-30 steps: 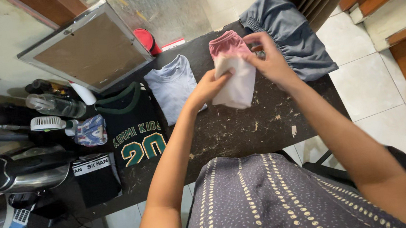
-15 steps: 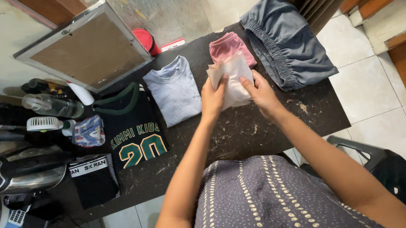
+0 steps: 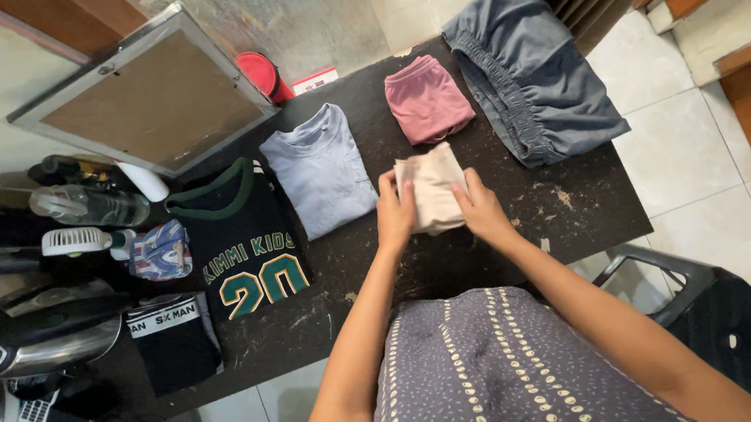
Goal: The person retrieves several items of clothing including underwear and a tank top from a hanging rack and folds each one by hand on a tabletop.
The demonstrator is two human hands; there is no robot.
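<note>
- Both hands have come down from the pink garment toward the near part of the table since the earlier frames, bringing the cream cloth with them; the pink folded garment (image 3: 427,100) now lies uncovered.
- Head view: left hand (image 3: 396,215) and right hand (image 3: 481,210) each close on a side of the folded cream cloth (image 3: 432,188), fingers curled over its edges.
- Cream cloth is pale, plain, folded to a small rectangle, slightly rumpled at the top; it sits on the dark table (image 3: 455,258), just below the pink garment and apart from it.
- Grey garment (image 3: 529,74) with a gathered waistband lies at the far right corner of the table.
- Light blue folded shirt (image 3: 319,168) lies left of the cloth; beside it a black jersey (image 3: 244,239) with green collar trim and printed letters and numerals in cream and green.
- Black folded item (image 3: 175,339) carries a white band with dark lettering.
- Small patterned cloth (image 3: 152,253) lies left of the jersey.
- Framed board (image 3: 141,101) leans at the far left; a red round object (image 3: 261,72) and a white-and-red flat package (image 3: 317,79) sit at the table's far edge.
</note>
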